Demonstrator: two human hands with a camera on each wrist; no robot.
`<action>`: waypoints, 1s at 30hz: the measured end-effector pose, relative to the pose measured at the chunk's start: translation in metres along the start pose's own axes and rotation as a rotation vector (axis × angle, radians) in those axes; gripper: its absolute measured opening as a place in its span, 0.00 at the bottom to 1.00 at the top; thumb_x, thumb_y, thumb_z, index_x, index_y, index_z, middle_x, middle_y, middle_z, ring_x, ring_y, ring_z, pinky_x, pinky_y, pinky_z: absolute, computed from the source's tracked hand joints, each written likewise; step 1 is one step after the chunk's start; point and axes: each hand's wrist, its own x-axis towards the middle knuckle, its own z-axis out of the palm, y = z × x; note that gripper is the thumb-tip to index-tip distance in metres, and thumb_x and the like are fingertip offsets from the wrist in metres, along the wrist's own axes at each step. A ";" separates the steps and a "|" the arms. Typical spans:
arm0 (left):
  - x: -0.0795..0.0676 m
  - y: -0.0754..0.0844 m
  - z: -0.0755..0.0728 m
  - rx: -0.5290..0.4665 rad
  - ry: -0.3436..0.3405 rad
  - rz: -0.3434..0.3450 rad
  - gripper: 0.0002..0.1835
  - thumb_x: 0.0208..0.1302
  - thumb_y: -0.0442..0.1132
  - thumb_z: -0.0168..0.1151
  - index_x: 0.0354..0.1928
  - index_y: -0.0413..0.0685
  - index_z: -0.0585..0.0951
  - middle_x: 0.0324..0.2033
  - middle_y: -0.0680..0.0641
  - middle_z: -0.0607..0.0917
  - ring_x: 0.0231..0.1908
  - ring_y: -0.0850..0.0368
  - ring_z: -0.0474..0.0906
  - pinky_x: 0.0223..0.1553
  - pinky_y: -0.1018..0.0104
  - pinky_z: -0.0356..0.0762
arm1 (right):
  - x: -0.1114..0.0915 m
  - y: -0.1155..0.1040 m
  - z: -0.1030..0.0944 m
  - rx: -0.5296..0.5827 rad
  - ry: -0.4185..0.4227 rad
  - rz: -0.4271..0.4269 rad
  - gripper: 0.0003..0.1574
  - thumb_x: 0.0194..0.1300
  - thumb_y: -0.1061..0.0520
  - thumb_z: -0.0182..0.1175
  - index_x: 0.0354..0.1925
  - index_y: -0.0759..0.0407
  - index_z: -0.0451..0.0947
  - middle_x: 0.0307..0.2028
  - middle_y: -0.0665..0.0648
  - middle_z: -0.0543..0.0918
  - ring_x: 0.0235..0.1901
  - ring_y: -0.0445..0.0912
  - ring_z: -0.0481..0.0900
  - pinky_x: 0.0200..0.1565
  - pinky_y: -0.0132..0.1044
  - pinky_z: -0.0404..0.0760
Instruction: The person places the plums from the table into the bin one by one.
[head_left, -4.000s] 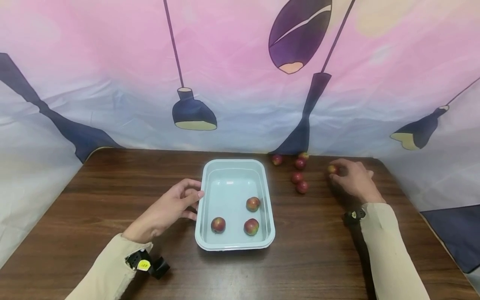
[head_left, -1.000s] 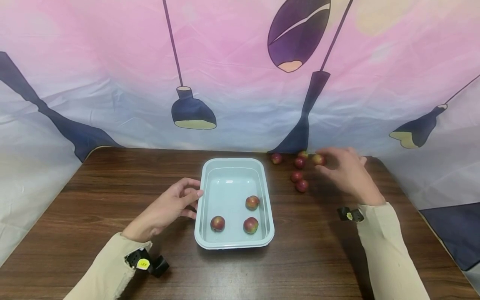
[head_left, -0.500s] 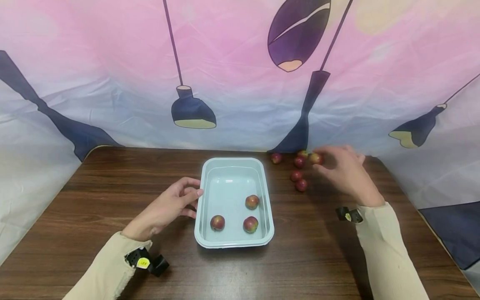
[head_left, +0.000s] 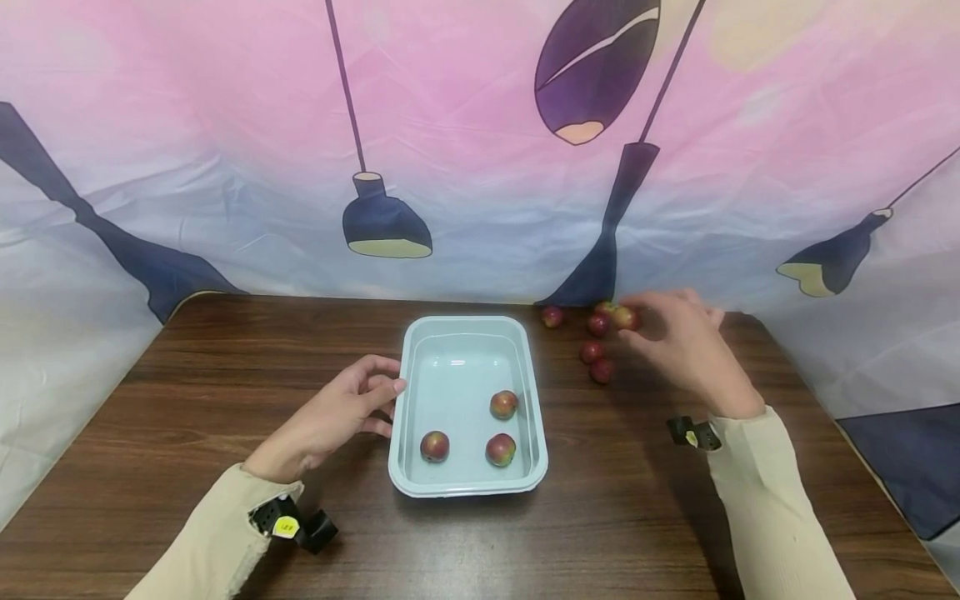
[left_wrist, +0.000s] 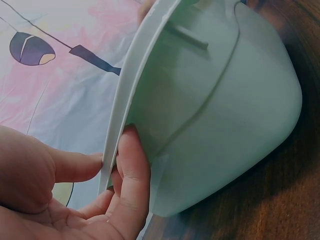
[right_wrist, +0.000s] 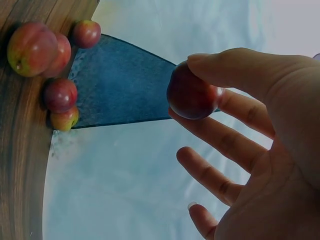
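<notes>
My left hand (head_left: 341, 412) pinches the left rim of a pale blue-green plastic tub (head_left: 405, 467). The left wrist view shows the thumb (left_wrist: 80, 167) on top of the rim and fingers curled beneath it. In the tub lie three red-green plums, one of them a plum (head_left: 435, 447) at the near left. At the back right, my right hand (head_left: 686, 350) holds a plum (right_wrist: 187, 95) between thumb and fingertips, its other fingers spread. Just left of it, several red plums (head_left: 597, 324) sit on the table in a loose group.
A dark wood-grain table (head_left: 247, 375) carries everything. Behind it hangs a printed cloth (head_left: 480, 192) in pink and blue, meeting the table's back edge. One plum (head_left: 552, 317) sits apart near that edge. Black wrist cameras are strapped over cream sleeves (head_left: 772, 500).
Over the last seconds my right hand has raised a plum and carried it leftward, close to the group at the back. The left hand and the tub have stayed in place.
</notes>
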 end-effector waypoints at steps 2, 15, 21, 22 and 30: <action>0.000 0.000 0.000 0.000 0.003 -0.003 0.26 0.80 0.42 0.50 0.71 0.35 0.59 0.50 0.35 0.81 0.41 0.53 0.83 0.43 0.61 0.89 | 0.000 -0.002 0.000 0.001 0.005 -0.009 0.24 0.64 0.56 0.70 0.58 0.53 0.81 0.51 0.57 0.87 0.52 0.56 0.68 0.47 0.55 0.50; 0.000 0.000 0.001 0.000 0.003 0.001 0.26 0.80 0.41 0.50 0.71 0.34 0.59 0.50 0.35 0.81 0.41 0.54 0.83 0.42 0.62 0.88 | -0.001 -0.012 0.001 0.002 0.011 -0.031 0.26 0.63 0.57 0.71 0.59 0.52 0.81 0.53 0.56 0.87 0.54 0.56 0.67 0.48 0.56 0.50; 0.000 0.000 0.000 0.003 0.001 0.005 0.26 0.80 0.41 0.50 0.71 0.34 0.59 0.50 0.35 0.81 0.40 0.54 0.83 0.42 0.62 0.89 | -0.002 -0.017 0.003 0.007 0.020 -0.062 0.24 0.63 0.55 0.72 0.58 0.50 0.82 0.53 0.54 0.87 0.53 0.55 0.68 0.48 0.56 0.49; 0.000 0.000 0.000 0.004 0.001 0.005 0.27 0.80 0.41 0.50 0.71 0.34 0.59 0.50 0.35 0.81 0.40 0.54 0.83 0.42 0.62 0.89 | -0.003 -0.018 0.003 0.008 0.022 -0.063 0.24 0.64 0.54 0.72 0.58 0.49 0.82 0.53 0.54 0.87 0.53 0.54 0.68 0.48 0.55 0.49; 0.000 -0.001 0.000 0.007 0.005 0.007 0.27 0.80 0.41 0.50 0.71 0.34 0.59 0.50 0.35 0.80 0.41 0.54 0.83 0.43 0.61 0.89 | -0.003 -0.027 0.003 0.032 0.027 -0.068 0.25 0.63 0.55 0.72 0.59 0.49 0.82 0.53 0.53 0.86 0.56 0.54 0.68 0.52 0.57 0.50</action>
